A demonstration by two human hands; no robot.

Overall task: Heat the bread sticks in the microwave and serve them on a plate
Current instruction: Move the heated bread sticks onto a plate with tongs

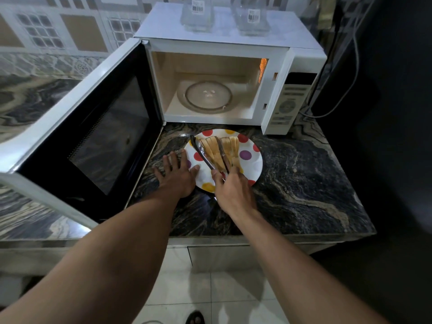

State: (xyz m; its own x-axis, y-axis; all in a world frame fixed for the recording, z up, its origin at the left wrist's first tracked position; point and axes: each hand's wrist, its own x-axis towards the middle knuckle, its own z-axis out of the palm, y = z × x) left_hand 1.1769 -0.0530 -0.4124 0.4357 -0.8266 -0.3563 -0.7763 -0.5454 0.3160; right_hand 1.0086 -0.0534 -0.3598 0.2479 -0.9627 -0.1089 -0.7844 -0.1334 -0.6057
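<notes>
A white plate [253, 166] with coloured dots sits on the dark marble counter in front of the microwave [301, 66]. Several pale bread sticks [231, 147] lie on it side by side. My right hand [233, 190] grips metal tongs [202, 152] whose arms straddle some of the sticks. My left hand [174, 175] lies flat with spread fingers on the counter, its thumb resting on the plate's left rim. The microwave door [93, 136] is swung wide open to the left. Inside, the light is on and the glass turntable [205, 95] holds nothing.
Two clear glass containers [198, 12] with barcode stickers stand on top of the microwave. A grey cable [336, 108] runs down at the right beside a dark wall. The marble counter [304, 183] extends to the right of the plate. Tiled floor lies below.
</notes>
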